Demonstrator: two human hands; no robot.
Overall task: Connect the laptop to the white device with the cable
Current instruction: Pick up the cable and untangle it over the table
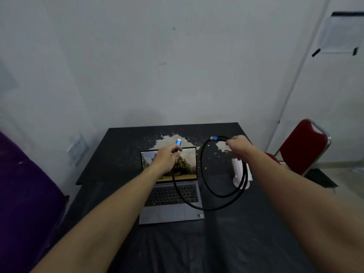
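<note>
An open grey laptop (173, 211) with a lit landscape screen sits mid-table. A white device (239, 170) stands upright to its right, partly behind the cable. My left hand (167, 157) is raised above the screen, shut on the black cable (208, 208) just below one blue plug (178, 142), which points up. My right hand (238, 143) is held above the white device, gripping the cable near the other blue plug (214, 138), which points left. Between my hands the cable hangs in loose loops over the keyboard's right side.
The black table (122, 154) has a pale worn patch at the back, against a white wall. A red chair (301, 146) stands at the right. A purple object (25, 194) is at the left, and a wall socket (76, 148) sits low on the left wall.
</note>
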